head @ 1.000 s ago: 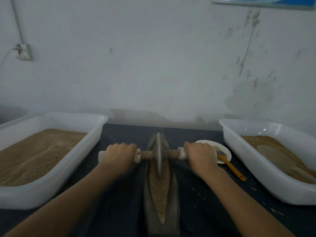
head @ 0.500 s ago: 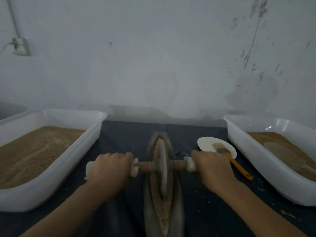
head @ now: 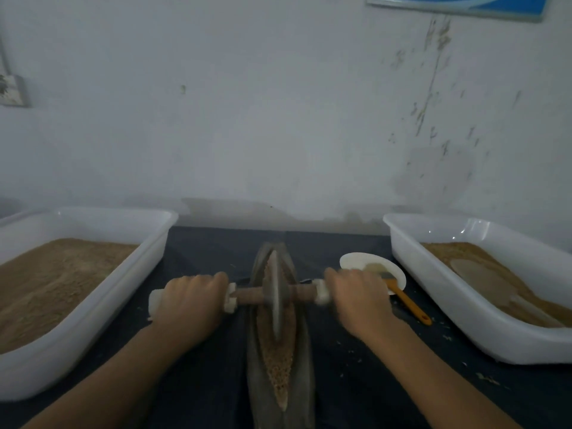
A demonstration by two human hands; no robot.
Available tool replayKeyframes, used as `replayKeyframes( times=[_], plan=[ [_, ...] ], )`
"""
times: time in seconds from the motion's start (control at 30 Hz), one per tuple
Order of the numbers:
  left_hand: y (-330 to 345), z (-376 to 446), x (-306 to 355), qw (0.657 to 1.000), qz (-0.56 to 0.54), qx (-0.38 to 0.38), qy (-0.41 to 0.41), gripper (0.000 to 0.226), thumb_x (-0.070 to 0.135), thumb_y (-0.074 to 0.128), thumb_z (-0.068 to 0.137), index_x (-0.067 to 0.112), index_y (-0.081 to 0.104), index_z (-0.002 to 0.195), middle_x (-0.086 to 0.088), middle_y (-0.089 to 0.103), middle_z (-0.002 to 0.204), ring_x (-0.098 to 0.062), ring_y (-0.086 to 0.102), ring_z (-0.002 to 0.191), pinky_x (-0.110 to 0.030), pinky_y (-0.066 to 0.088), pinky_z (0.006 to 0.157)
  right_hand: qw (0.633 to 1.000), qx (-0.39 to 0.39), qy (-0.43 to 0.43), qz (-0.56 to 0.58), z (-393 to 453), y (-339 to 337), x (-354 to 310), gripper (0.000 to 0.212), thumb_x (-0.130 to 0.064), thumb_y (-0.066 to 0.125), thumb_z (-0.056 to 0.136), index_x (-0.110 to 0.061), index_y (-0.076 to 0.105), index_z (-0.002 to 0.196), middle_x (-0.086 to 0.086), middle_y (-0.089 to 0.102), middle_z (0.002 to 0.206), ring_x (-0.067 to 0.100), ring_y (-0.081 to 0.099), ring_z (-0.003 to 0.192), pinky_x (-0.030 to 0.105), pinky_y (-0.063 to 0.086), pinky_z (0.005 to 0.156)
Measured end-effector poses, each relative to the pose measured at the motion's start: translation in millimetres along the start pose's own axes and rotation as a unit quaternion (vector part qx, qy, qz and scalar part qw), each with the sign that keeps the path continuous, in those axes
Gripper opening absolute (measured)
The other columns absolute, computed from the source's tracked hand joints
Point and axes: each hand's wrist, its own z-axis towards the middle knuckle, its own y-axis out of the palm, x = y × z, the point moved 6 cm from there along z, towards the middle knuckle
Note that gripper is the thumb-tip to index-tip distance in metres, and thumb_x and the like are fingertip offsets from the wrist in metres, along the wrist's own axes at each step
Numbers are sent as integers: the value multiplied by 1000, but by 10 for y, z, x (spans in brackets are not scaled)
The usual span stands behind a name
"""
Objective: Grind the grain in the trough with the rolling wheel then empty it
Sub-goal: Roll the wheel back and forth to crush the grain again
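Trough: boat-shaped stone trough [head: 301,351] lay lengthwise at lower centre of the frame on a dark cloth [head: 204,252].
Grain: brown grain [head: 278,366] filled the trough's channel, from behind the wheel to the near tip.
Wheel: grey rolling wheel [head: 275,297] stood upright in the channel, about mid-trough, on a wooden axle [head: 247,297] with white-wrapped ends.
Left hand: left hand [head: 190,300] was curled tightly round the axle's left wrapped end.
Right hand: right hand [head: 356,298] gripped the right wrapped end, slightly blurred.
Left tub: white tub [head: 136,274] at left held tan meal.
Right tub: white bin [head: 433,292] at right held meal and a flat scoop [head: 483,277].
Plate: small white plate [head: 356,258] lay beside the right hand, with an orange-handled brush [head: 408,305] resting on it.
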Motion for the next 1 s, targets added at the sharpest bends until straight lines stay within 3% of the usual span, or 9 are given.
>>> replayKeyframes(
  times=[0.07,0.17,0.3,0.4,0.47,0.67,0.8,0.9,1.0],
  plan=[
    [-229,-218,120,998,27,20,49,36,40,67,77,32,32,78,12,46,71,-7,42,59,-26,31,57,998,-34,1,50,-342,18,32,24,-44,64,80,-35,42,86,-9,59,83,11,55,72,28,41,62],
    [-553,-463,257,989,-8,66,131,54,29,87,43,28,40,69,7,45,55,-10,43,45,-27,31,47,993,-94,9,74,-713,50,84,31,-50,59,79,-39,29,80,-13,47,78,7,52,74,28,43,64],
    [-373,-436,187,996,37,13,79,39,47,61,81,36,24,79,13,38,71,-6,39,64,-28,28,60,993,-97,14,59,-709,38,99,30,-50,58,78,-39,30,80,-12,48,74,8,55,73,30,46,66],
    [-141,-192,61,999,8,-6,46,37,47,59,81,35,24,72,14,41,67,-2,35,56,-27,25,53,999,-52,1,18,-415,53,66,31,-42,70,72,-36,42,81,-9,58,73,11,58,66,31,45,55],
    [75,8,-32,1000,-18,-6,24,36,45,57,82,34,27,68,13,41,63,-2,33,51,-26,22,49,999,-8,-11,-31,-117,21,27,29,-36,74,70,-30,50,85,-6,61,75,14,58,64,28,34,50],
    [394,379,-196,997,-75,-3,-36,28,47,51,89,32,38,69,11,48,63,-6,47,54,-27,34,50,996,33,-6,-83,557,-98,-101,22,-26,68,78,-22,53,93,-2,63,86,21,59,77,33,31,63],
    [175,178,-79,999,-32,6,-21,31,42,56,87,33,30,73,12,43,65,-4,39,53,-26,28,52,998,18,0,-61,187,-87,-92,22,-25,68,79,-23,50,92,-2,61,85,19,58,76,31,32,61],
    [-167,-216,61,1000,-8,-3,14,36,44,57,86,35,24,76,12,43,73,-5,38,60,-27,29,59,1000,-10,-6,16,-326,-35,-12,27,-37,67,79,-32,43,87,-9,55,80,13,54,72,28,37,60],
    [-484,-611,179,997,32,26,69,46,45,69,73,36,24,78,11,35,67,-6,34,59,-25,22,54,998,-15,-15,57,-728,-100,43,45,-42,73,66,-38,28,72,-12,45,63,8,48,57,29,43,52]
  ],
)
